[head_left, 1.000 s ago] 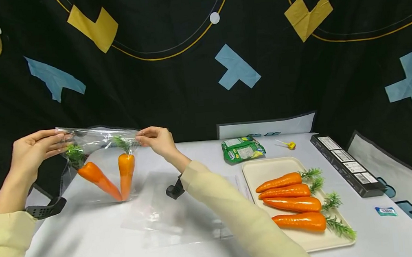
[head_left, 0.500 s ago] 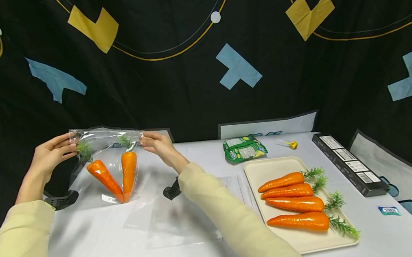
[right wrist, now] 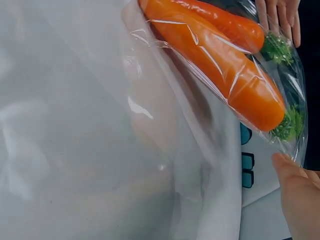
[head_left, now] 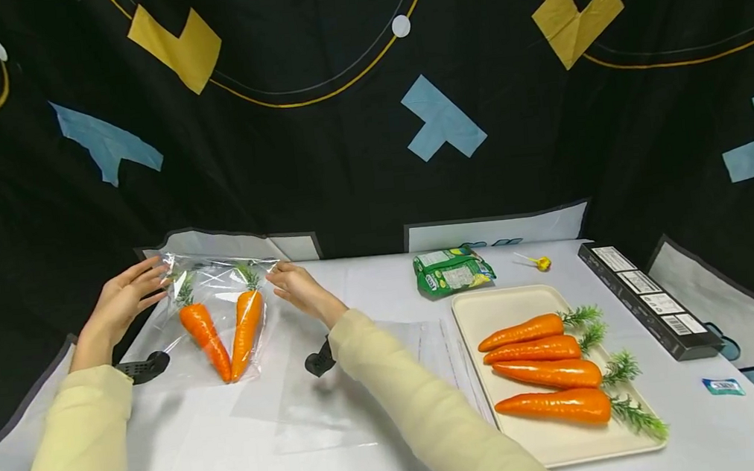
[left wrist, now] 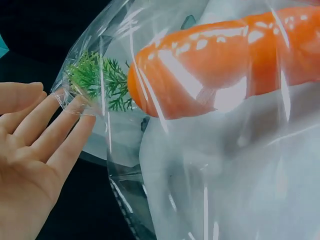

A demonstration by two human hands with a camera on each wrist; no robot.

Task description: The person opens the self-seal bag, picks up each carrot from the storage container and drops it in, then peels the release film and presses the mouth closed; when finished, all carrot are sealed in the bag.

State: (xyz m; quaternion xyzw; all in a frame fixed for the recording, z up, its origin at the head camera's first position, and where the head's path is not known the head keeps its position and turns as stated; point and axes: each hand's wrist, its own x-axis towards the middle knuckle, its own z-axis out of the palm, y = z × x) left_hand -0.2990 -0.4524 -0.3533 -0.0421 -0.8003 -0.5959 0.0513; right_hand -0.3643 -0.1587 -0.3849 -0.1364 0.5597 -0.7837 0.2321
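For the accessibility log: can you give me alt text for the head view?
Two hands, left and right, touch the top corners of a clear bag holding two carrots on a white table. To the right, a tray holds four more carrots.

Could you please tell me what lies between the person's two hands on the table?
In the head view, a clear plastic bag holding two carrots lies between the left hand and right hand.
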